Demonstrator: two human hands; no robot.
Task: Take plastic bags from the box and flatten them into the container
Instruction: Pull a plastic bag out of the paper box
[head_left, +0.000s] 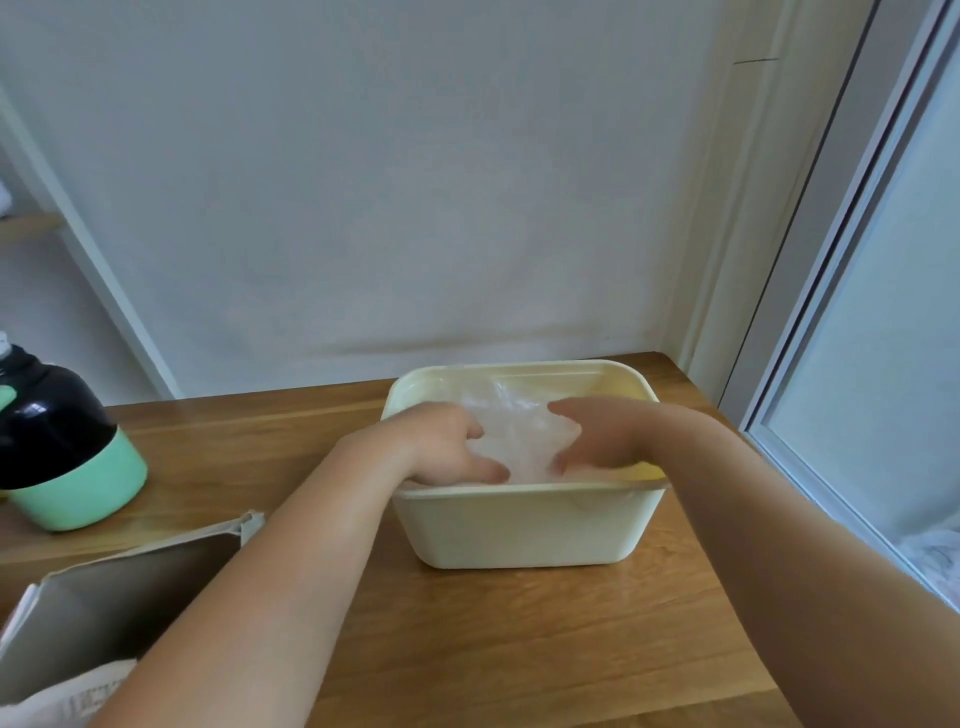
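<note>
Table (519, 649) carries an open cardboard box (130, 587) at its near left and a cream container (519, 525) farther back, where the left hand (447, 441) and right hand (597, 436), fingers spread and gripping nothing, press the clear plastic bags (514, 431) inside, apparently to flatten them.

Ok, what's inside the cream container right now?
Crumpled clear plastic, with the left hand and right hand pressing on it. How many bags, and the container floor, are hidden beneath.
</note>
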